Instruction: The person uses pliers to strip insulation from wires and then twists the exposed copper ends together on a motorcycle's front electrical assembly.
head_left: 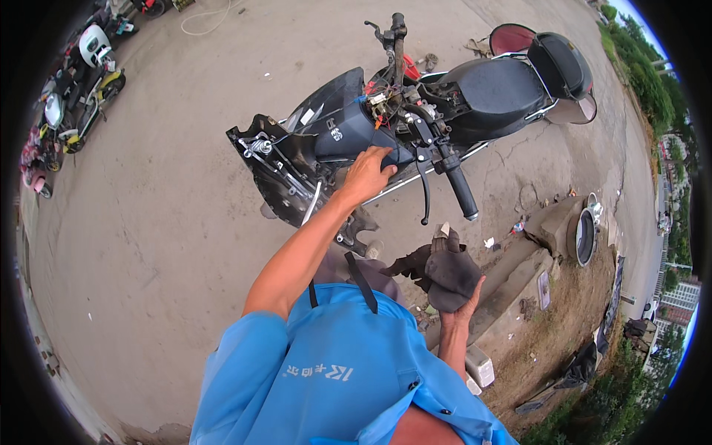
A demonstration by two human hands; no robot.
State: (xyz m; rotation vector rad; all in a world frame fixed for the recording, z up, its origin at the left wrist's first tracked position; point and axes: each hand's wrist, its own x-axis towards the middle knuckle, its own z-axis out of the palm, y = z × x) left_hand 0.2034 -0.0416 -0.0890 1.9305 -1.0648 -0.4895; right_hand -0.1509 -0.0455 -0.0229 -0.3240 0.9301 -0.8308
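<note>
A partly stripped scooter (pixel 486 96) stands before me, its black front panel (pixel 337 122) and handlebar wiring exposed. My left hand (pixel 368 174) lies on the panel's near edge below the handlebar, its fingers stretched out and the thumb apart. Close to my body, my right hand (pixel 463 308) is closed around the edge of a dark grey curved piece (pixel 452 276) with a ragged strip on its left side. I cannot make out exactly what kind of part it is. The near brake lever (pixel 425 189) and black grip (pixel 463 194) stick out between my hands.
Bare forks and a shock absorber (pixel 261 146) show at the scooter's front. A stone kerb (pixel 512 285) with a round-rimmed object (pixel 586 237) lies at right. Several parked scooters (pixel 74 111) line the far left. Concrete ground (pixel 163 222) spreads to the left.
</note>
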